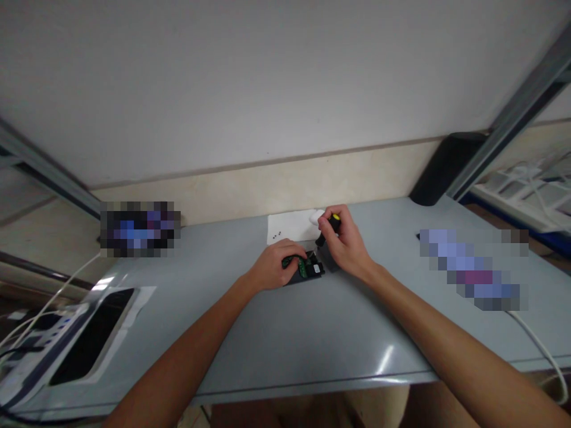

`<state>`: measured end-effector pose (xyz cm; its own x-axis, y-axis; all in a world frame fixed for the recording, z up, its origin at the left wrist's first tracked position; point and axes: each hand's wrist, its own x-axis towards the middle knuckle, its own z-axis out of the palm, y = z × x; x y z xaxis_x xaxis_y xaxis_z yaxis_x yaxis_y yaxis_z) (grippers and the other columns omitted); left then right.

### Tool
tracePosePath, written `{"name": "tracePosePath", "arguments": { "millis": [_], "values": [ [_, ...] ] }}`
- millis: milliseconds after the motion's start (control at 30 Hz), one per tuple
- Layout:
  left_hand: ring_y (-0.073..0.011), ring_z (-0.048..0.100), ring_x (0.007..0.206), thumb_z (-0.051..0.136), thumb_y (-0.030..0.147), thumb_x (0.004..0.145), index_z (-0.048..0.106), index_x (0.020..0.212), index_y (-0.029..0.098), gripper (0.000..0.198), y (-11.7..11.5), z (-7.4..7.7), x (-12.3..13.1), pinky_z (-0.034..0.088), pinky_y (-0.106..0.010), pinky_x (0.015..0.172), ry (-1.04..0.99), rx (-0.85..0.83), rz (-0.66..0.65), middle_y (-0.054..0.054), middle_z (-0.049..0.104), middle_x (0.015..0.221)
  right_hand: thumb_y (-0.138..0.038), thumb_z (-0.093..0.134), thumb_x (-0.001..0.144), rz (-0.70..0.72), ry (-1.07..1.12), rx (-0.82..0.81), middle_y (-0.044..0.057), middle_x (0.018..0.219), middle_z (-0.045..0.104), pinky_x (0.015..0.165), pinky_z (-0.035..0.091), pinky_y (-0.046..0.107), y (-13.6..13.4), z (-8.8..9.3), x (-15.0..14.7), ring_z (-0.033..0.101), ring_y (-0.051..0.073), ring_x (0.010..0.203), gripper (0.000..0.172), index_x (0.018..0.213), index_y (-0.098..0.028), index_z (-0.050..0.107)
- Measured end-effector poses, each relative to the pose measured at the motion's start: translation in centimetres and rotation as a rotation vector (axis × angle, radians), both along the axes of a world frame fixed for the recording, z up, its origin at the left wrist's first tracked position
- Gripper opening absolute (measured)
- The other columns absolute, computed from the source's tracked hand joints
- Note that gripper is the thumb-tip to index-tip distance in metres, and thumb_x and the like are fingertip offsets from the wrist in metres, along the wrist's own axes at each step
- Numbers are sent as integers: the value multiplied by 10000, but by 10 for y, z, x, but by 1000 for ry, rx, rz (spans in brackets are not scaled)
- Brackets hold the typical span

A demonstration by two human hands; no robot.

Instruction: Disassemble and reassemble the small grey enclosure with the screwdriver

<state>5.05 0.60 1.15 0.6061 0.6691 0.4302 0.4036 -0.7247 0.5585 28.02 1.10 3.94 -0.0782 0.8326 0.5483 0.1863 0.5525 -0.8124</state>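
A small dark device with its green circuit board exposed lies on the grey table, just in front of a white paper sheet. My left hand is closed around its left side, thumb and fingers pressing on the board and casing. In my right hand is a black and yellow screwdriver, tilted, its tip pointing down at the device's right upper corner. Whether the tip touches a screw is too small to tell. Several tiny dark screws rest on the white paper. A white rounded object sits partly behind my right hand.
A black-screened tablet or phone lies at the left near a power strip. Blurred-out devices with white cables stand at the far left and right. A black cylinder leans at the back right, beside a metal post.
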Motion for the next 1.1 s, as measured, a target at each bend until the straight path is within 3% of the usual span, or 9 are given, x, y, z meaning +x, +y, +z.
{"name": "tracePosePath", "arguments": {
  "millis": [533, 767, 900, 1100],
  "values": [
    [-242, 743, 1066, 558, 72, 935, 784, 1047, 209, 286, 2, -3, -1, 593, -441, 1014, -17, -5, 7, -84, 819, 1106, -468, 595, 1094, -35, -39, 7, -19, 809, 544, 630, 405, 333, 4, 1, 4, 503, 174, 672, 199, 1074, -271, 572],
    [-234, 751, 1068, 532, 79, 970, 790, 1032, 214, 298, 1, -2, 1, 602, -431, 1015, -13, 12, 5, -81, 823, 1106, -499, 596, 1088, 77, 3, 40, 56, 1105, 649, 744, 487, 350, 2, 12, 4, 598, 198, 886, 238, 1114, -277, 678],
    [-236, 746, 1101, 524, 58, 955, 796, 1044, 223, 330, 0, 0, 1, 608, -438, 1025, 26, 56, -7, -78, 820, 1149, -472, 728, 1004, 94, 64, -15, 56, 1086, 700, 797, 513, 363, 8, 14, 8, 640, 221, 948, 219, 1104, -278, 740],
    [-245, 738, 1132, 510, 40, 942, 805, 1088, 213, 373, 2, -3, -2, 616, -460, 1031, 59, 117, -34, -95, 807, 1218, -511, 746, 976, 315, 220, -103, 36, 995, 718, 851, 547, 382, 11, 17, 11, 676, 221, 927, 314, 1192, -287, 709]
  ]
}}
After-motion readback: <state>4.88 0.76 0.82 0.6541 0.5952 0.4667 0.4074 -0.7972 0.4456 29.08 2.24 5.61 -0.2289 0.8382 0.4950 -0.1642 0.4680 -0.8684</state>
